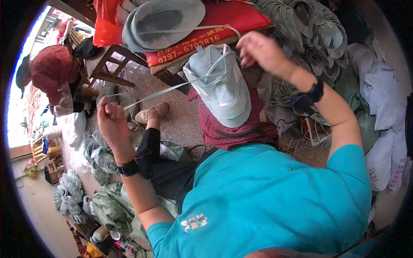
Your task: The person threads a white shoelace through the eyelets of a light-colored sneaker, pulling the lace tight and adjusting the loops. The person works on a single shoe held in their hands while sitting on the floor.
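A white sneaker (219, 86) with mesh panels rests over my lap, its toe toward me and its laces partly threaded. My left hand (114, 122), out to the left, is closed on a white shoelace (165, 91) that stretches taut from the sneaker. Beyond the sneaker's collar, on the right, is my right hand (262, 53), fingers bent and smeared by motion. Another stretch of white lace (198, 29) passes close to its fingertips; whether they grip it cannot be made out. Dark bands circle both wrists.
Pale grey shoe uppers (172, 21) lie on a red printed cover (249, 21) over a wooden stand ahead. Strung uppers (309, 30) hang at the far right, above white sacks (380, 103). A wooden stool (107, 64) stands left; bundled uppers (71, 195) crowd the lower left.
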A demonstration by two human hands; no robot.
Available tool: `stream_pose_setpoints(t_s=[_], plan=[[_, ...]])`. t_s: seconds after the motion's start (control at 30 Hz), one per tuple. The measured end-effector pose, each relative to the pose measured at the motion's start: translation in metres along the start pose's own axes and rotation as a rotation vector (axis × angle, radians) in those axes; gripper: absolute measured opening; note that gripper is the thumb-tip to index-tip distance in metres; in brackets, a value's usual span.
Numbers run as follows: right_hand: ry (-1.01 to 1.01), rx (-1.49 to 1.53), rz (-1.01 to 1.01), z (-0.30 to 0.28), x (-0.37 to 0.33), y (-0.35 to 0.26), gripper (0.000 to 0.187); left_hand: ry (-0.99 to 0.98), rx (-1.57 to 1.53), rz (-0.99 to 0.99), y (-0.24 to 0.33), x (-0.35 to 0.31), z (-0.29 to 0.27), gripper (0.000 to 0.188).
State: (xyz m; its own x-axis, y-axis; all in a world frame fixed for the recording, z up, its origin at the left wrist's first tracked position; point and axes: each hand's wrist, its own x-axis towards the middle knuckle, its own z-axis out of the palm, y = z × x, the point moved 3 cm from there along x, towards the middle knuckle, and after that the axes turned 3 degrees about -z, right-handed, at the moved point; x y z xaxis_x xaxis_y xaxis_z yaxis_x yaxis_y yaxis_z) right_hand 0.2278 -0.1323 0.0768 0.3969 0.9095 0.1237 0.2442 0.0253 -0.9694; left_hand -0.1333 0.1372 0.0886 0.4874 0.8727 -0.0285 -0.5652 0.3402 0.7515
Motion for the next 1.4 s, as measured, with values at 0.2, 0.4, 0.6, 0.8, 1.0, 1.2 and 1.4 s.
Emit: stream_pose_setpoints(t_s=[0.2,0.4,0.6,0.8,1.0,1.2,1.4], plan=[[0.367,0.162,-0.214,-0.207,0.016,0.015,0.019,0.096,0.037,0.082,0.044,0.028,-0.043,0.018],[1.086,0.716,-0.136,-0.428,-0.032,0.045,0.015,0.258,0.069,-0.078,0.080,0.047,-0.157,0.022],[0.367,-0.285,0.183,-0.211,0.000,0.050,0.012,0.271,1.308,0.227,0.028,0.015,-0.116,0.026],[0.107,0.157,0.082,-0.009,0.006,0.035,0.018,0.026,0.848,-0.059,-0.089,-0.022,0.030,0.028],[-0.056,0.201,0.137,0.032,-0.003,0.026,0.009,-0.193,0.441,-0.210,-0.152,-0.044,0.086,0.025],[-0.184,0.175,0.205,0.030,-0.006,0.009,0.008,-0.254,0.566,-0.260,-0.163,-0.053,0.095,0.026],[-0.159,-0.544,-0.079,0.039,0.004,-0.008,0.014,-0.227,0.759,-0.310,-0.164,-0.059,0.097,0.032]])
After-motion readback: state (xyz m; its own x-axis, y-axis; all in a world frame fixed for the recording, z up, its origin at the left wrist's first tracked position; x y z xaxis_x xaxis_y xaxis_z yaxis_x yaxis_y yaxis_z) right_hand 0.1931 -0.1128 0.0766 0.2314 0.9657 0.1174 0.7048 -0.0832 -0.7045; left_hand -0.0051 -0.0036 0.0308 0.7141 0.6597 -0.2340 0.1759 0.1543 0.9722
